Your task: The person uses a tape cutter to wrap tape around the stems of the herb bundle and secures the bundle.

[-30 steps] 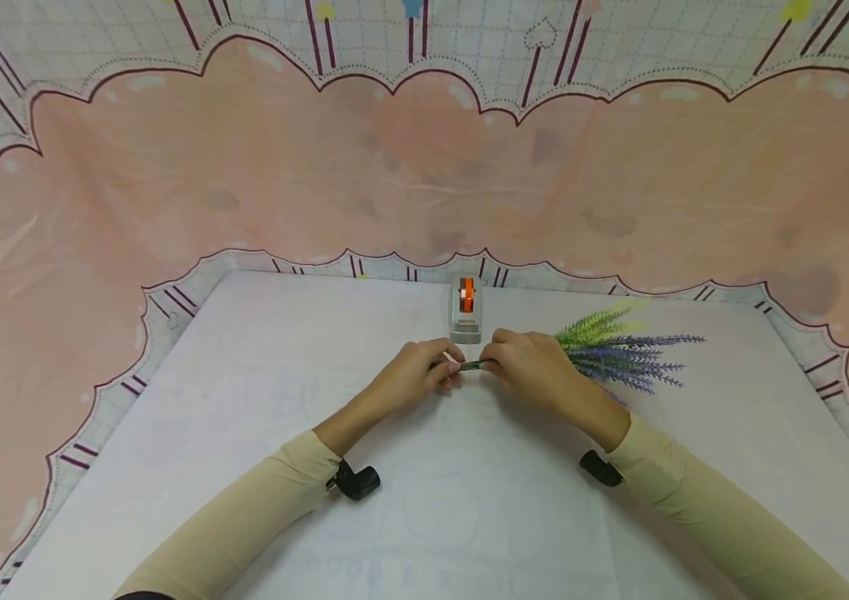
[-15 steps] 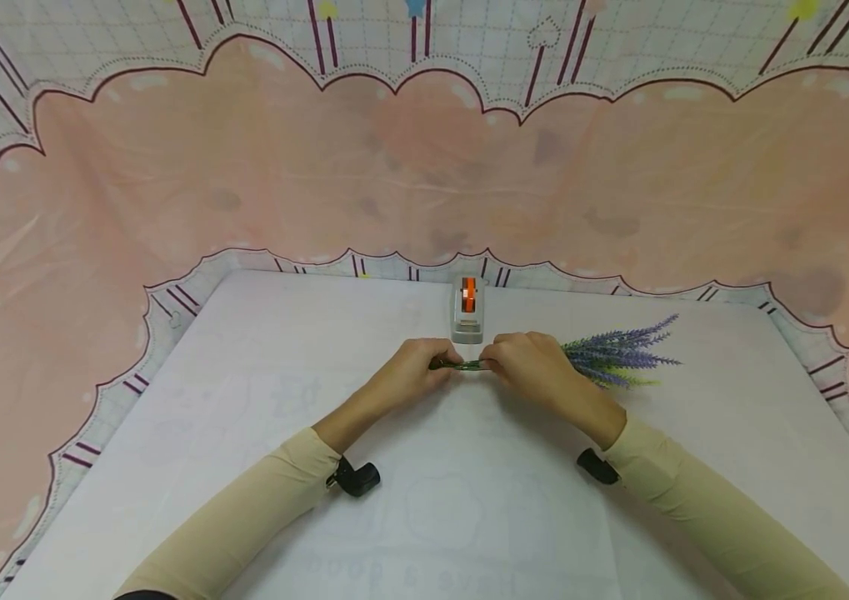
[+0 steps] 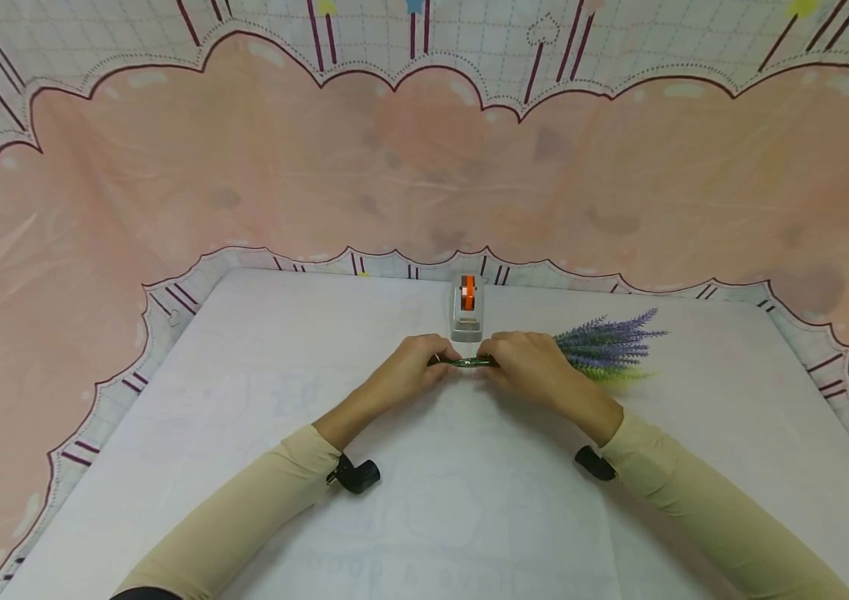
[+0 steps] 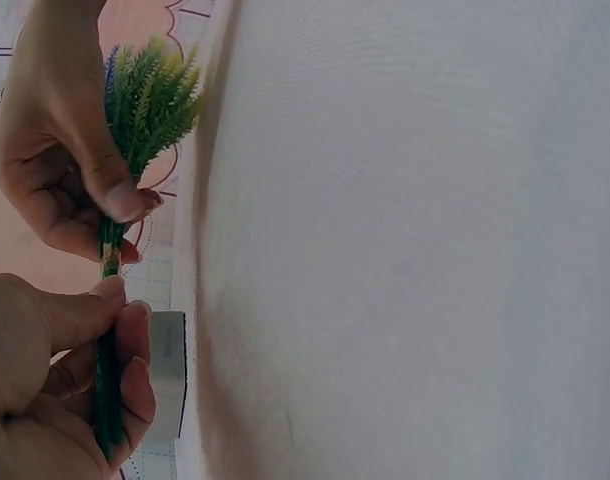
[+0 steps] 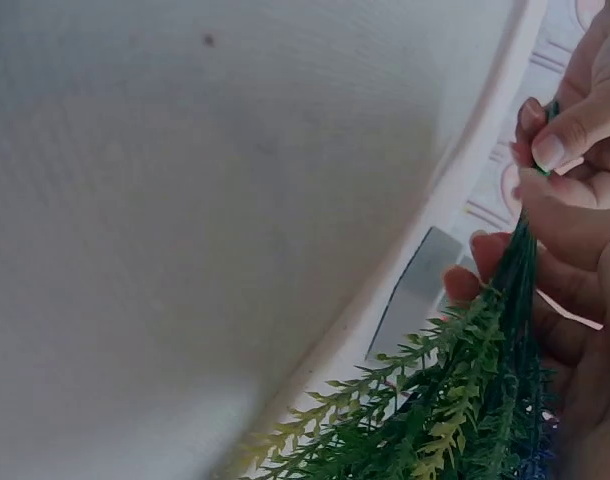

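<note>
A bunch of artificial lavender [image 3: 607,342], with purple and yellow-green spikes on green stems, lies sideways between both hands, flower heads to the right. The left hand [image 3: 412,368] grips the lower stems [image 4: 106,375], its thumb laid along them. Just below the flower heads, the right hand [image 3: 531,367] pinches the stems between thumb and fingers. A short shiny band [image 4: 110,260] shows on the stems between the two hands in the left wrist view. Part of the flower heads is hidden behind the right hand in the head view.
Right behind the hands stands a grey tape dispenser [image 3: 466,325] with an orange roll. Both arms reach over a white tabletop [image 3: 424,500]. A peach and white patterned cloth [image 3: 394,175] hangs behind the far edge.
The bunch has turned about its stems: yellow-green spikes went from the far side to the near side. The left fingers, earlier at the stem with fingertips spread, now close round it.
</note>
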Demonstrator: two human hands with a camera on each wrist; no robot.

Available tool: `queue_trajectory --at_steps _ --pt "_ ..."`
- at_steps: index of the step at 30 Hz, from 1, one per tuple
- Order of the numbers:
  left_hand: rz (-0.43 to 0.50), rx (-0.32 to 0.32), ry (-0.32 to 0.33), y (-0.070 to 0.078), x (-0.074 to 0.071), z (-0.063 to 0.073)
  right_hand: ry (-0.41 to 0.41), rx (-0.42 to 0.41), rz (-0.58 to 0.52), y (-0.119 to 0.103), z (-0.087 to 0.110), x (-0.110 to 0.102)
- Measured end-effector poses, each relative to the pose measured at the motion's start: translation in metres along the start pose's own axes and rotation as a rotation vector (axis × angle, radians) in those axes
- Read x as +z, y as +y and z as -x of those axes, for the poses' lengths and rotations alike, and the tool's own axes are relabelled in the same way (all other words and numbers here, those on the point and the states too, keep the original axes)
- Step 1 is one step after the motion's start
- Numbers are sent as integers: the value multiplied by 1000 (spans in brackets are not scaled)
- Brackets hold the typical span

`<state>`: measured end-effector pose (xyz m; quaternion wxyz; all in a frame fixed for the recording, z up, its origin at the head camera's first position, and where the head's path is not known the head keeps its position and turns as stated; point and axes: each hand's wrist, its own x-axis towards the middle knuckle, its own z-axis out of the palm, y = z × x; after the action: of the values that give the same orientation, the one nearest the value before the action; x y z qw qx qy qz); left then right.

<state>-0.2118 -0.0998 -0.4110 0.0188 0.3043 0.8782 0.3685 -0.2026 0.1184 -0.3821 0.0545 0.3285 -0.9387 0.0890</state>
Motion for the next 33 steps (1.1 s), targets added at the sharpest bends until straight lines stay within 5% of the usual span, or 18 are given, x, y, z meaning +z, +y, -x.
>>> queue_trajectory --at_steps 33 --pt "-64 -9 3 -3 1 -4 47 14 26 2 2 -2"
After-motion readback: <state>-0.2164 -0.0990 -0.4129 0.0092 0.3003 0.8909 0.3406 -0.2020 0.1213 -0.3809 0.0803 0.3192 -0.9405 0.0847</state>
